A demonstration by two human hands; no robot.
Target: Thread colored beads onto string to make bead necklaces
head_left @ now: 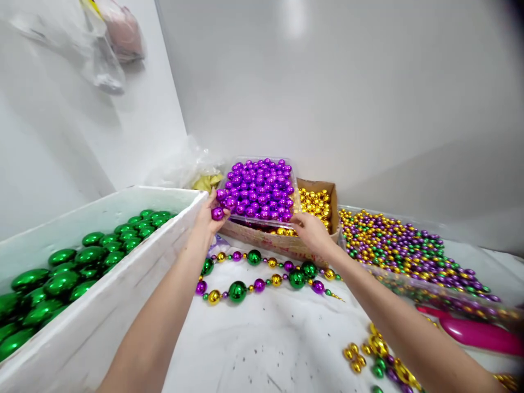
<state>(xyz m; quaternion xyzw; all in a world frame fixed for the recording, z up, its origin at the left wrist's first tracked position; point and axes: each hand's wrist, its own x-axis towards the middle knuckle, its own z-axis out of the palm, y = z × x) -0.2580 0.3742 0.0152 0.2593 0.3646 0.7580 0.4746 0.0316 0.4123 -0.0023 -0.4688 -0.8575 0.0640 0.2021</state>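
A clear plastic tub (298,204) full of shiny purple balls (262,188) rests tilted on a cardboard box (266,238) that holds gold balls (315,203). My left hand (209,215) is closed around a few purple balls (218,213) at the tub's left front corner. At the right front corner, my right hand (309,226) pinches the tub's rim. Below the box, a string of green, gold and purple beads (237,291) lies looped on the white cloth (245,349).
On the left stands a white foam box (164,240) with large green balls (61,284). Small mixed beads (393,245) fill a clear tray at right, near a pink object (483,334). Loose gold beads (355,357) lie at front right. Plastic bags (102,60) hang at upper left.
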